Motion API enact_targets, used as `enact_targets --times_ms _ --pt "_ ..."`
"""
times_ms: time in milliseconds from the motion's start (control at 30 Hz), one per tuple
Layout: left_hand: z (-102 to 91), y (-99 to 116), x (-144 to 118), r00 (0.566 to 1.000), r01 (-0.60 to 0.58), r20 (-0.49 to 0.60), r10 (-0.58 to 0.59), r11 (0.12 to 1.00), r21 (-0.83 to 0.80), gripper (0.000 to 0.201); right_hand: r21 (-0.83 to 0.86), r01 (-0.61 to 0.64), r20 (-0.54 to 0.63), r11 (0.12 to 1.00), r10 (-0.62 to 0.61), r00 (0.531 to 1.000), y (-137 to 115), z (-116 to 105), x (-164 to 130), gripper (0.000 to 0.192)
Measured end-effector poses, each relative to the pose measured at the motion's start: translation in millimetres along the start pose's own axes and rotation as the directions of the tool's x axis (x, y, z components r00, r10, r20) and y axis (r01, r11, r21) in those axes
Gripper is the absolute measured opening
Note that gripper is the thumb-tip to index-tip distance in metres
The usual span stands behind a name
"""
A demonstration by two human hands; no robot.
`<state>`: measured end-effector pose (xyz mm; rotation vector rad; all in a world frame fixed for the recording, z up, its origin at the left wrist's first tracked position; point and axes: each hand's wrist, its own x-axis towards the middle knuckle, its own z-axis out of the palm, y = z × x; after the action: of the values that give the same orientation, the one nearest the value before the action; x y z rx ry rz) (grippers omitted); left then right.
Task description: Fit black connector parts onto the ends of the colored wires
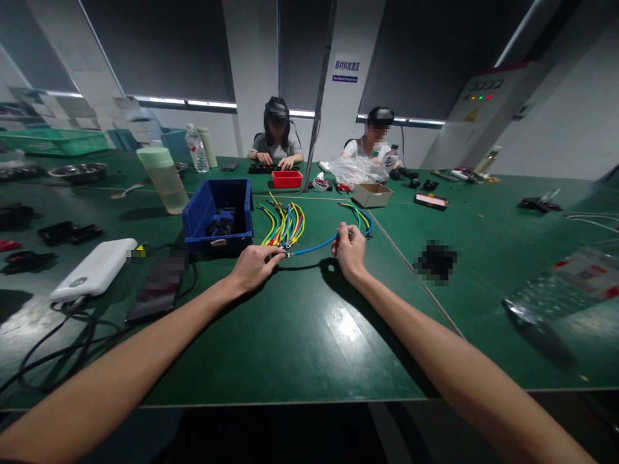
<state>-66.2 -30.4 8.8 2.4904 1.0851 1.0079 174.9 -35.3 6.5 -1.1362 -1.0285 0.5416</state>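
Head view: blue wire [314, 247] bowed just above green table [271, 341], left hand [256, 267] pinching at its metal terminal [289, 255], right hand [351, 249] pinching farther along, that end hidden. Judged light, springy, smooth; best held by the insulation [304, 251] behind the terminal, which may bend.
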Motion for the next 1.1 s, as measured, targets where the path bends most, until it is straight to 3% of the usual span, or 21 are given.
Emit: enact_targets --times_ms 367,1100 --pt "-2.0 4.2 0.4 1.0 -0.016 -0.024 0.014 0.998 -0.061 0.023 -0.013 -0.103 0.034 0.995 0.104 0.994 4.6 -1.2 1.1 0.033" --pt "0.0 7.5 -0.7 0.999 -0.022 0.03 0.025 0.995 -0.098 0.022 -0.049 -0.063 0.115 0.997 0.069 0.991 13.8 -0.7 1.3 0.04"
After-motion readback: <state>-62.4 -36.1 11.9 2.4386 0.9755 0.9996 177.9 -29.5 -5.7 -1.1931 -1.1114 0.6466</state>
